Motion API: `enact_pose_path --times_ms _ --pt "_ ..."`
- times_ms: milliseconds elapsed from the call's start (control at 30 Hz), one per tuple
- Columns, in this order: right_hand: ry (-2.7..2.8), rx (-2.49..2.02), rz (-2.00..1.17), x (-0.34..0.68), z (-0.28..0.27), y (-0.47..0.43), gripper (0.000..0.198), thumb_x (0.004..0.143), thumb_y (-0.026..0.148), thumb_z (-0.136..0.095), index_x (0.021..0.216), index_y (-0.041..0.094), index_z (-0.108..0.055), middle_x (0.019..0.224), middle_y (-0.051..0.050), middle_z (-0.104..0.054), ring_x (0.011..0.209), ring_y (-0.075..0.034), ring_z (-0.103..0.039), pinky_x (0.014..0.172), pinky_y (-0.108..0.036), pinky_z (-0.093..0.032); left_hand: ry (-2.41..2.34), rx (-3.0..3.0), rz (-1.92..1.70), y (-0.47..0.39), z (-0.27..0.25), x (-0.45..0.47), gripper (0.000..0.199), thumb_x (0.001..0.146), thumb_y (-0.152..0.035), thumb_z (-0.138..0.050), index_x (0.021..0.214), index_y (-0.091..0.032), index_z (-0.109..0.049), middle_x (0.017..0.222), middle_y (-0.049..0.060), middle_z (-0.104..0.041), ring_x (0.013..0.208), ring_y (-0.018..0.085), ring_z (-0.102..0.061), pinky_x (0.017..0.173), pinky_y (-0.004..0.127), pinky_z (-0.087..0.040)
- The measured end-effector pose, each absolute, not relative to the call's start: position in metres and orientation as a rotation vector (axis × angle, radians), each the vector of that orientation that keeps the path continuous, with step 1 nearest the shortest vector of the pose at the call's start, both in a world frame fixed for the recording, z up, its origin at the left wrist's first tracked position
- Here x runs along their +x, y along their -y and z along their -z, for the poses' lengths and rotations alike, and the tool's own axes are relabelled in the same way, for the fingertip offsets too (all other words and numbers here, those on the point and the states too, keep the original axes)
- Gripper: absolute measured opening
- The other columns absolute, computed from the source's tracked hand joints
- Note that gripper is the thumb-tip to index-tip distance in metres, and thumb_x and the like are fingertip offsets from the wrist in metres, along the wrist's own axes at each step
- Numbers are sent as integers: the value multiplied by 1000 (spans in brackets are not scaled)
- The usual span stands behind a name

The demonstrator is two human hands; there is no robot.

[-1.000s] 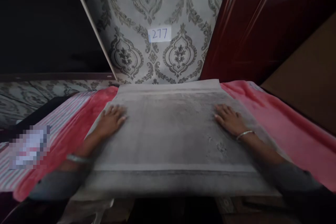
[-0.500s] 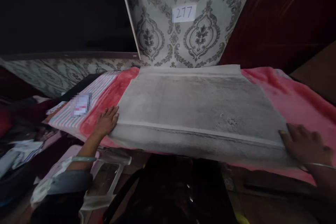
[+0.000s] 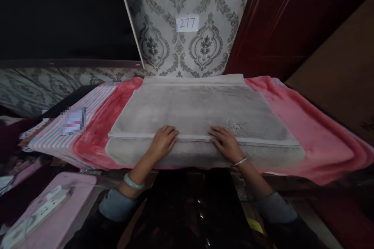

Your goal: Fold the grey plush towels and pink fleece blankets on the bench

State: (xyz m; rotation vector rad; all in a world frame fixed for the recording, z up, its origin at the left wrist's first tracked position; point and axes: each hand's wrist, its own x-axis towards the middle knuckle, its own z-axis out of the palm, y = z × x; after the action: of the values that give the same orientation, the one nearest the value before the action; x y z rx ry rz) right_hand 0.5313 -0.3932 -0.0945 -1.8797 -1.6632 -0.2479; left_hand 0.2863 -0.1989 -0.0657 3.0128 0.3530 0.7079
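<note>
A grey plush cloth lies spread and folded over, with a pale band along its front fold and a rough patch on its right half. Both hands rest on it near the middle of that front edge, a short gap between them. My left hand lies with its fingers stretched over the band and its thumb lower down. Opposite it, my right hand presses down with fingers apart, the thumb at the seam. Neither hand visibly lifts the cloth. Beneath it is a pink-red fleece blanket.
A striped cloth with a blurred packet lies to the left. At lower left, a pink stool bears a power strip. Behind are a dark television, patterned wallpaper and a red panel.
My hands have moved inward from the cloth's left and right ends to near its middle front. The view has shifted to the right, and the cloth itself looks much the same.
</note>
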Motion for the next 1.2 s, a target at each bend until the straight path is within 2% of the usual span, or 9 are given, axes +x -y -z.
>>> enact_pose_path --times_ms 233,467,633,733,767,833,933,1033,1200 --pt "1738 -1877 315 532 101 404 38 99 22 -43 128 22 -67 133 -11 -64 129 -26 -54 109 -51 -46 -251 3122 -695 194 69 278 36 95 -11 -44 126 -17 -61 122 14 -64 112 26 -57 94 45 -51" --pt "1544 -1712 398 521 106 395 31 100 21 -42 104 22 -73 102 -10 -73 102 -22 -67 93 -43 -56 -368 3126 -857 198 74 281 28 94 -9 -43 103 -17 -69 90 11 -65 86 24 -56 77 40 -50" --pt "1489 -1671 397 511 102 401 24 100 28 -48 95 22 -71 102 -9 -73 101 -23 -65 92 -43 -53 -303 2989 -876 199 69 276 25 97 -19 -44 89 -18 -68 83 8 -63 81 21 -55 75 36 -48" --pt "1474 -1762 404 529 86 407 29 101 33 -46 90 21 -70 96 -9 -72 96 -22 -65 90 -40 -51 -395 2930 -836 187 53 276 34 98 -28 -42 78 -19 -67 80 8 -64 81 21 -58 77 37 -49" --pt "1437 -1842 445 539 81 410 32 102 35 -43 95 21 -71 101 -10 -72 101 -23 -64 94 -41 -49 -487 2928 -842 181 48 276 35 98 -31 -41 82 -19 -70 86 10 -67 86 23 -60 80 39 -49" --pt "1314 -2078 541 562 76 416 40 102 41 -38 117 19 -68 126 -14 -66 122 -28 -55 103 -47 -42 -729 2947 -818 170 40 278 37 97 -37 -41 109 -17 -71 117 15 -68 112 29 -59 95 45 -47" --pt "1162 -2481 521 588 81 428 57 101 48 -32 145 17 -50 153 -16 -45 142 -33 -35 110 -56 -32 -1058 3002 -523 162 42 281 55 96 -43 -41 143 -18 -53 154 17 -45 144 39 -35 112 60 -32" --pt "1181 -2661 418 595 94 438 61 100 50 -26 150 19 -45 156 -14 -42 144 -33 -34 111 -58 -29 -1173 3028 -239 164 50 279 59 98 -44 -35 150 -20 -45 160 15 -36 149 40 -27 114 63 -26" --pt "1178 -2650 471 587 104 448 59 101 48 -27 148 20 -47 155 -13 -44 143 -33 -36 112 -58 -29 -1370 3011 -272 163 56 249 60 98 -44 -31 150 -18 -45 159 17 -38 147 41 -29 114 61 -29"
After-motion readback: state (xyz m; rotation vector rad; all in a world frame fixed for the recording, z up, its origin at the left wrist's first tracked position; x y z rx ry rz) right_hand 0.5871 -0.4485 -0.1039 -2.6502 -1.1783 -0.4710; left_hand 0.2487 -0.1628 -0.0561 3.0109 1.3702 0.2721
